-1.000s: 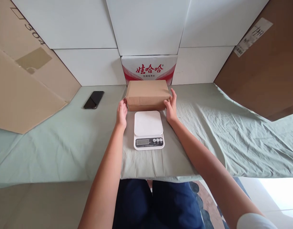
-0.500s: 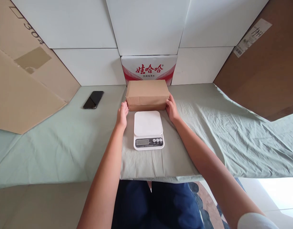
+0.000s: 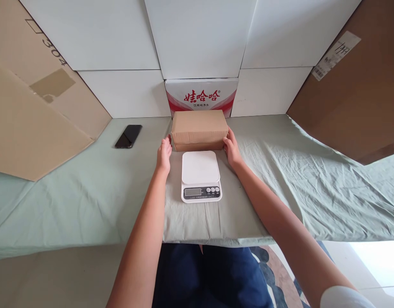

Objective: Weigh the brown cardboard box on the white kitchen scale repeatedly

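A small brown cardboard box lies flat on the cloth, just behind a white kitchen scale. My right hand holds the box's right end, with the thumb on the front corner and the fingers along the side, partly hidden. At the other end, my left hand stands on edge, fingers stretched out, with a narrow gap between it and the box. The scale's platform carries nothing and its display looks blank. Both forearms reach in on either side of the scale.
Left of the hands lies a black phone. A white and red printed carton stands behind the box, against white panels. Large cardboard sheets flank the table at left and right. Green cloth covers the table.
The whole view has shifted slightly down and to the right. My left hand has come a little away from the box's left end. My right hand keeps its place on the box.
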Motion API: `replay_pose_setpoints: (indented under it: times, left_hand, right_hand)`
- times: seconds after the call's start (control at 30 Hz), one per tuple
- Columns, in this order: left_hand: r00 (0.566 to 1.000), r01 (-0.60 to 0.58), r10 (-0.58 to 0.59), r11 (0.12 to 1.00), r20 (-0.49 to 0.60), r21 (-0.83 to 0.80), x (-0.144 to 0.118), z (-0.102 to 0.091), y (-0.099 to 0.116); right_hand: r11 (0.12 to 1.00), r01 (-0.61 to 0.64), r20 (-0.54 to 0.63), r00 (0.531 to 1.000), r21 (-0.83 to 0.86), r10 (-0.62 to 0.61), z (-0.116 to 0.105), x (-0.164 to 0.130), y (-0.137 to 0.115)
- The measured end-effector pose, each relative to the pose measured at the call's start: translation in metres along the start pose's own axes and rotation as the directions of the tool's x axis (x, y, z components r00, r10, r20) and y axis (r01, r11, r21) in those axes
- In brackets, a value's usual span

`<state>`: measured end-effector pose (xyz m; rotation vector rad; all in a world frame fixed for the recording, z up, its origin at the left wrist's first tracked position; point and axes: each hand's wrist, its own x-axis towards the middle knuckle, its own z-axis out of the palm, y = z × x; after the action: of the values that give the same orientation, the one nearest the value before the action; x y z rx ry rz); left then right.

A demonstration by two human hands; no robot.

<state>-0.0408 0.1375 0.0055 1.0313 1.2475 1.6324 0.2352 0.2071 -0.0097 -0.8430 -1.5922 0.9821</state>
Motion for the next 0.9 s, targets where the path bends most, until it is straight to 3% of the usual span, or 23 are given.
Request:
replay_pose_setpoints:
  times: [0.17, 0.37, 0.5, 0.67, 0.9]
  left_hand:
    - [0.999, -0.022, 0.023, 1.000, 0.049, -0.013, -0.004, 0.011, -0.003]
    - [0.992, -0.103, 0.100, 0.994, 0.082, 0.038, -0.009, 0.009, -0.002]
    - [0.975, -0.213, 0.206, 0.973, 0.082, 0.094, -0.021, 0.005, 0.006]
    - [0.927, -0.371, 0.366, 0.927, 0.084, 0.061, -0.068, 0.000, 0.021]
    - [0.949, -0.310, 0.306, 0.949, 0.076, 0.054, -0.148, -0.015, 0.017]
  right_hand:
    - [0.997, -0.034, -0.027, 0.999, 0.072, 0.036, 0.009, -0.006, -0.024]
    - [0.999, 0.022, -0.028, 0.999, 0.042, -0.021, 0.012, -0.009, -0.032]
    - [0.993, 0.121, -0.020, 0.992, 0.005, -0.121, 0.015, -0.016, -0.042]
    - [0.979, 0.203, -0.041, 0.978, -0.016, -0.203, 0.014, -0.051, -0.061]
    - [0.986, 0.160, -0.015, 0.987, -0.042, -0.160, -0.003, -0.123, -0.073]
